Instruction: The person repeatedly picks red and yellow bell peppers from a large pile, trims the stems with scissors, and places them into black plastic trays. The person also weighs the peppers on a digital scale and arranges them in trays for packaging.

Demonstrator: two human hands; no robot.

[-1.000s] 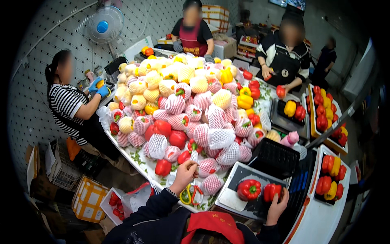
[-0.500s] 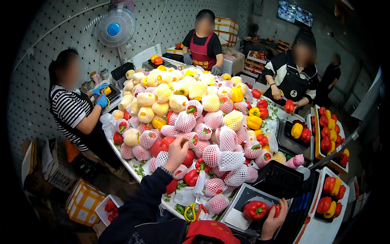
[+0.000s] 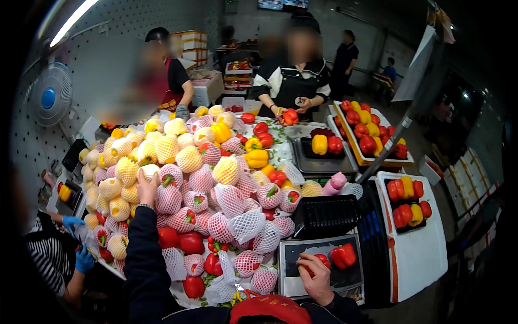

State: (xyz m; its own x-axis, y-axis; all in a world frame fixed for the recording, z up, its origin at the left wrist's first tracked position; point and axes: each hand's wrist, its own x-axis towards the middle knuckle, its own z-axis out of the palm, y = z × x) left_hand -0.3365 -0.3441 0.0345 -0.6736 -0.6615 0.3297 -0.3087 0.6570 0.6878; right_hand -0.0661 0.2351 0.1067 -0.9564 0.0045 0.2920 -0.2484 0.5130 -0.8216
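My left hand point(image 3: 147, 190) reaches into the heaped bell peppers, its fingers closed round a pale yellow pepper in a foam net point(image 3: 149, 171). My right hand point(image 3: 316, 279) is bent over a red bell pepper point(image 3: 323, 260) at the right, fingers on its near side. That pepper lies on a dark flat-topped device with a silver edge point(image 3: 345, 276), beside a second red bell pepper point(image 3: 343, 256). Bare red peppers point(image 3: 191, 243) and net-wrapped ones lie between my arms. Scissors point(image 3: 243, 293) with yellow and red handles lie near my front, partly hidden.
Black trays point(image 3: 327, 216) are stacked behind the device, near a pink bottle point(image 3: 335, 183). A white foam box point(image 3: 426, 259) at the right bears packed peppers. Across the table a co-worker point(image 3: 294, 81) holds a red pepper; blue-gloved hands point(image 3: 83, 259) work at the left.
The view has swung right. My left hand has moved deeper into the pile, onto a net-wrapped pepper. My right hand has shifted from the red pepper's right side to its near side.
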